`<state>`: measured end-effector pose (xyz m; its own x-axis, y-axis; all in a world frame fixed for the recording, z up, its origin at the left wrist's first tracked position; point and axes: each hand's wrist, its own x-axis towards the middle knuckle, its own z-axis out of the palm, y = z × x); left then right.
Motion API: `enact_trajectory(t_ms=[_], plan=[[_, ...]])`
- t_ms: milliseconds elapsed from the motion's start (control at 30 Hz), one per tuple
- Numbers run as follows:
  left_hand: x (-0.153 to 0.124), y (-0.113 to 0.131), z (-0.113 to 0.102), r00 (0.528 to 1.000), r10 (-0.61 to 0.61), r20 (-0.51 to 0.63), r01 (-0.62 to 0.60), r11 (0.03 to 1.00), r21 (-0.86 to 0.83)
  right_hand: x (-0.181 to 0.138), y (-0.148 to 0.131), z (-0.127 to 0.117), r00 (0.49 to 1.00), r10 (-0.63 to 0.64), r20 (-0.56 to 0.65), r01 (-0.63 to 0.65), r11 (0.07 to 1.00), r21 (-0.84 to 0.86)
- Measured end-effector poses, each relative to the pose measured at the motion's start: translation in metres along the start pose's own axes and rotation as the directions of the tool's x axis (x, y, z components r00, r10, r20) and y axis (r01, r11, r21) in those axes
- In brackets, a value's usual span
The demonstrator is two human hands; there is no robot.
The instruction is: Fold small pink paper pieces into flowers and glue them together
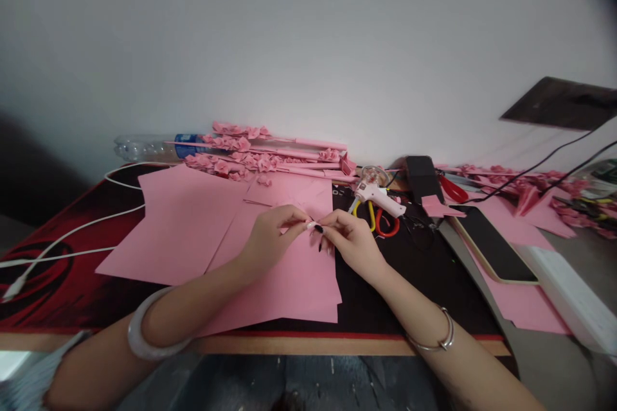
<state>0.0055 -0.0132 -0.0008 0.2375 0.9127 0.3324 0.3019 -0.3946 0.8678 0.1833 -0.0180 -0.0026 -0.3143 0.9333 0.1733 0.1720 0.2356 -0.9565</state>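
Observation:
Over a stack of pink paper sheets (289, 282), my left hand (274, 231) and my right hand (351, 241) meet at the fingertips. Both are closed in a pinch, and whatever sits between the fingers is too small and hidden to name. Another pink sheet (178, 225) lies to the left, partly beside the stack. Just beyond my right hand rest a white glue gun (380, 198) and scissors (387, 223) with red and yellow handles. Pink paper flower stems (260, 157) are piled along the wall behind the sheets.
A clear plastic bottle (149, 148) lies at the back left, near a white cable (62, 247). To the right are a dark phone (421, 176), a second phone (494, 244), a white box (573, 295) and more pink paper (535, 302). Black cords (535, 167) hang along the wall.

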Motion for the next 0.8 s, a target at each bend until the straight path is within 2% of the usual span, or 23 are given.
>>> enact_trajectory(t_ms=[200,367,500,800], plan=[[-0.0004,0.0004,-0.0005,0.999,0.017,-0.029,-0.015,0.998,0.053,-0.0017,-0.0003,-0.0023,1.000,-0.027,0.009,0.028,0.993,-0.118],[0.0006,0.0021,-0.0010,1.000,0.024,0.003,-0.023,0.999,-0.027,0.0011,-0.0018,-0.0039,1.000,-0.003,-0.008,0.003,1.000,0.012],[0.0027,0.0013,-0.0017,0.999,0.046,0.016,-0.047,0.998,0.034,0.0034,0.0010,-0.0063,1.000,0.017,-0.018,-0.015,0.998,0.066],[0.0025,-0.0010,-0.0031,0.993,0.101,0.057,-0.107,0.988,0.113,0.0020,0.0016,-0.0059,1.000,0.015,-0.001,-0.015,0.997,-0.071]])
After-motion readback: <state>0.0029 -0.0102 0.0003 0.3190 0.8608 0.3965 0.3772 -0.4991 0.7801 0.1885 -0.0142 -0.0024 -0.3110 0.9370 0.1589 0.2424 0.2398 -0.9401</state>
